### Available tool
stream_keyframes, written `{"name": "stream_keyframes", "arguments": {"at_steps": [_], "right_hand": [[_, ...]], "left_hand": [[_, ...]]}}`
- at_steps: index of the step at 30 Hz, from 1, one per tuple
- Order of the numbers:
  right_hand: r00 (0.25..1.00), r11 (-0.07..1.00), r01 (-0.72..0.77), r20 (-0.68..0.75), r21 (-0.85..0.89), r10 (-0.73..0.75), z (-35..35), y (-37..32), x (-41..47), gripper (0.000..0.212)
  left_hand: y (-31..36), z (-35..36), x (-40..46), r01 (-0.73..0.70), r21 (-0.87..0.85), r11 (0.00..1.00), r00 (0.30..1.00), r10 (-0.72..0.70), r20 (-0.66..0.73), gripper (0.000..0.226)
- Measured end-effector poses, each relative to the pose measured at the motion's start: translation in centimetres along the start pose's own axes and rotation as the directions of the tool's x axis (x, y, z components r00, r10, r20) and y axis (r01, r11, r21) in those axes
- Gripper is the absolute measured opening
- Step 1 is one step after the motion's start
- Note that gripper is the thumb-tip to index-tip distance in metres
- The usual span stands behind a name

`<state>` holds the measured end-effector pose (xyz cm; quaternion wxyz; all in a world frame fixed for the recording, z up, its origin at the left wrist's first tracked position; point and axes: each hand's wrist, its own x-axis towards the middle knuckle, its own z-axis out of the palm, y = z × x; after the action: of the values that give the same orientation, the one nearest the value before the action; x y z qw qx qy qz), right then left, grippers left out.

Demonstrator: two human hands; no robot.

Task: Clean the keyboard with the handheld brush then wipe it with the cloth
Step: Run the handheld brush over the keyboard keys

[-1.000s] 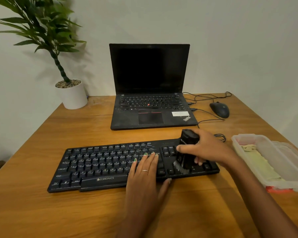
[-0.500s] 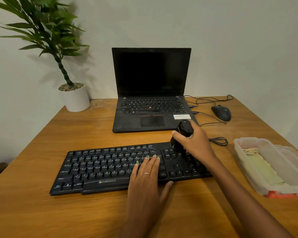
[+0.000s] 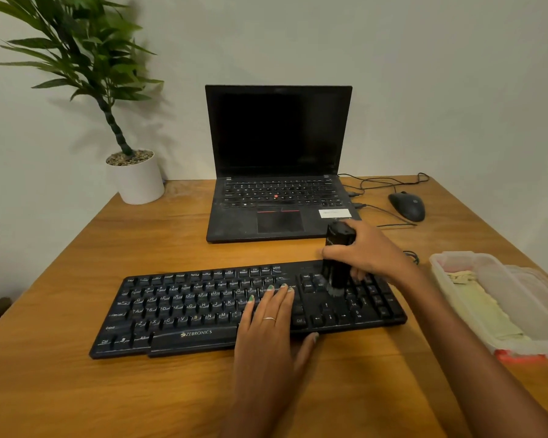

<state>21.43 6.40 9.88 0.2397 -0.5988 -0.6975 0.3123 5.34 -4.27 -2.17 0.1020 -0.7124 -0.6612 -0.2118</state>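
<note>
Head view: right hand [image 3: 372, 252] grips brush [image 3: 337, 263], its bristles blurred on keyboard [image 3: 203, 308]; left hand [image 3: 268, 330] rests flat.

Keyboard [image 3: 203, 311] front edge, left of my left hand [image 3: 268, 336]: "ZEBRONICS"
Keycaps beside my fingers: letters, "Ctrl"

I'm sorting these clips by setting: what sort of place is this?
Probably a home or small-office desk: a wooden table against a plain wall, with an open laptop, a wired mouse and a potted plant.
</note>
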Motion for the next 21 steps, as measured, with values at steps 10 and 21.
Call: {"name": "stream_keyframes", "arguments": {"at_steps": [10,21], "right_hand": [[0.998,0.999,0.016,0.058,-0.039,-0.014,0.1,-0.2,-0.1,0.027],[0.98,0.993,0.022,0.199,-0.112,0.001,0.0,-0.2,0.5,0.03]], "left_hand": [[0.0,0.1,0.1,-0.003,0.0,1.0,1.0,0.003,0.002,0.071],[-0.1,0.2,0.1,-0.001,-0.006,1.0,1.0,0.001,-0.005,0.071]]}}
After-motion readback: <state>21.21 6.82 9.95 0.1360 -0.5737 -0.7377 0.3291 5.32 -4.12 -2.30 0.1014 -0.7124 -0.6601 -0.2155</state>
